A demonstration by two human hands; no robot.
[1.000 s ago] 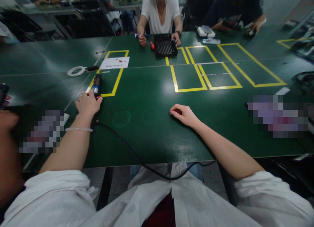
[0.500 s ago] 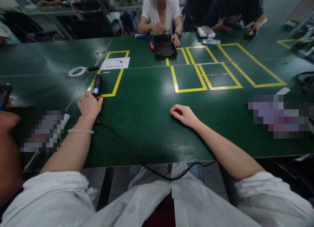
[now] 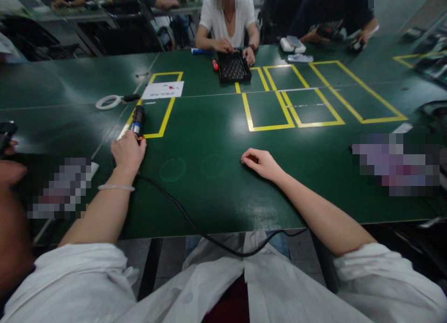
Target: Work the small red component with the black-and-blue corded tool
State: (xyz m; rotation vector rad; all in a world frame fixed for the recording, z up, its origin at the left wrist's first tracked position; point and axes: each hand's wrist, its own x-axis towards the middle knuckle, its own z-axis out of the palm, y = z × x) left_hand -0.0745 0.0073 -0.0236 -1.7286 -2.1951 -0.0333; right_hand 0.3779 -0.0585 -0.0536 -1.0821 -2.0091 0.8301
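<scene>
so, from the left: white cable loop [image 3: 108, 102] lying on the surface [image 3: 209, 202], apart from both hands. next, left hand [image 3: 127, 150], grip closed round the rear of a dark tool [image 3: 138, 119], over the near left corner of a yellow outline [image 3: 168, 118]. white card [image 3: 163, 89] across the middle of that outline. black cable [image 3: 240, 254] running from beside the left wrist over the near edge. right hand [image 3: 260, 163] resting palm-side in, grip loosely curled, nothing visible in it. done: tool in hand. probably left: using it, with no workpiece visible under it. reads like an early stage or pause.
</scene>
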